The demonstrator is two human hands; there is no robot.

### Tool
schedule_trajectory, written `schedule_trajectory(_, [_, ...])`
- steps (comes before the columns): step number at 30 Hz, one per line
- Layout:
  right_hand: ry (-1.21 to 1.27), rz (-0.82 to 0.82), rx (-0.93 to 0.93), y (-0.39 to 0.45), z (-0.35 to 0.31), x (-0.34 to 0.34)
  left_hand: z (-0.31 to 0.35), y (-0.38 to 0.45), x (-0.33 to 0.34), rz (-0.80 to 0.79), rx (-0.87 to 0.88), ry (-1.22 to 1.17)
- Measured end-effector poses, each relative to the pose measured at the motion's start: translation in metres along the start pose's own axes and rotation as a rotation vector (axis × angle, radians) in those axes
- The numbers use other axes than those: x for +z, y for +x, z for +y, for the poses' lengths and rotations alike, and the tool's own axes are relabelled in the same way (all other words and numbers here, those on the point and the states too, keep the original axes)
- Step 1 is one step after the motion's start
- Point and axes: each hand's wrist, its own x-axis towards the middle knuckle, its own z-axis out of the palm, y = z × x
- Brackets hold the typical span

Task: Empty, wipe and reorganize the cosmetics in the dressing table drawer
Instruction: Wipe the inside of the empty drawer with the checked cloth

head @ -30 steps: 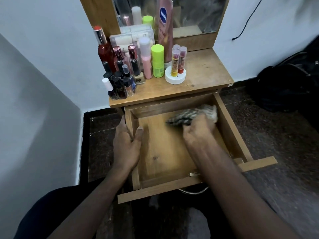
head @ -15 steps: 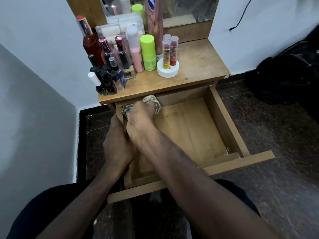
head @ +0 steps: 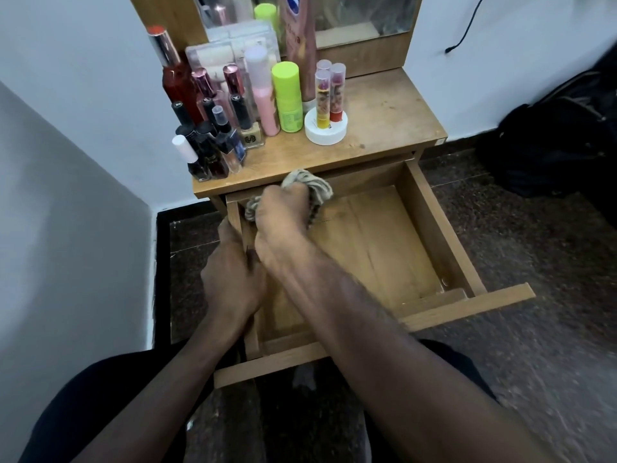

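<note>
**Cloth in the far-left corner of an emptied drawer**

Head view. The drawer (head: 430, 228) is pulled out toward the person, and its wooden floor shows nothing lying on it. The right hand (head: 283, 212) reaches across to the far-left corner, fingers curled round a bunched cloth (head: 309, 185) and pressing it down where the left wall meets the back. The left hand (head: 233, 279) sits on the near part of the drawer's left wall; it seems to grip the wall and steady it, but the right forearm covers the fingers, so I cannot tell how they lie.

The cloth looks soft and light, a rag that crumples to whatever shape the hand gives it. Held as a wad in the palm it should go into corners well; a loose tail sticks out at the left and might snag on the wall edge.

The cosmetics (head: 233, 128) stand crowded on the left part of the counter (head: 384, 111), well apart from the hands. Among them are dark nail-polish bottles (head: 207, 155) at the near left, a red bottle (head: 178, 85) behind, a lime-green tube (head: 287, 95), a pink tube (head: 263, 95) and clear vials on a white round jar (head: 325, 130). The small bottles are likely glass: hard, smooth, breakable and quick to topple when packed so tightly. Each is best taken by the body, not the cap, one or two at a time. The plastic tubes are probably light and forgiving. A mirror (head: 367, 11) stands behind, and a dark bag (head: 551, 145) lies on the floor at right.
</note>
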Motion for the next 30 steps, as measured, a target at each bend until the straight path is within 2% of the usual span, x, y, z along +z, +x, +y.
schedule_trajectory(3, [0.233, -0.11, 0.113, 0.003, -0.004, -0.006, 0.0, -0.001, 0.0, 0.013, 0.012, 0.006])
schedule_trajectory(6, [0.369, -0.063, 0.111, 0.022, -0.02, -0.028, 0.001, -0.001, -0.001, 0.003, 0.013, 0.008])
schedule_trajectory(12, [0.284, 0.155, -0.102, 0.047, -0.046, -0.078, 0.001, -0.002, 0.0, -0.007, 0.016, -0.007])
schedule_trajectory(16, [0.214, 0.288, -0.203, 0.057, -0.046, -0.078, -0.005, 0.0, 0.002, 0.015, 0.027, -0.015])
schedule_trajectory(18, [0.187, 0.255, -0.178, 0.049, -0.033, -0.062, -0.005, 0.0, 0.003, 0.029, 0.021, -0.021])
schedule_trajectory(22, [0.137, 0.01, 0.014, 0.016, 0.008, -0.009, -0.002, 0.0, 0.001, 0.015, 0.019, -0.01])
schedule_trajectory(25, [0.116, -0.013, 0.068, 0.01, 0.026, 0.011, 0.001, 0.001, -0.001, -0.001, -0.006, -0.011])
schedule_trajectory(30, [0.47, -0.098, 0.153, 0.03, -0.014, -0.033, -0.001, 0.0, -0.001, 0.012, 0.005, -0.053])
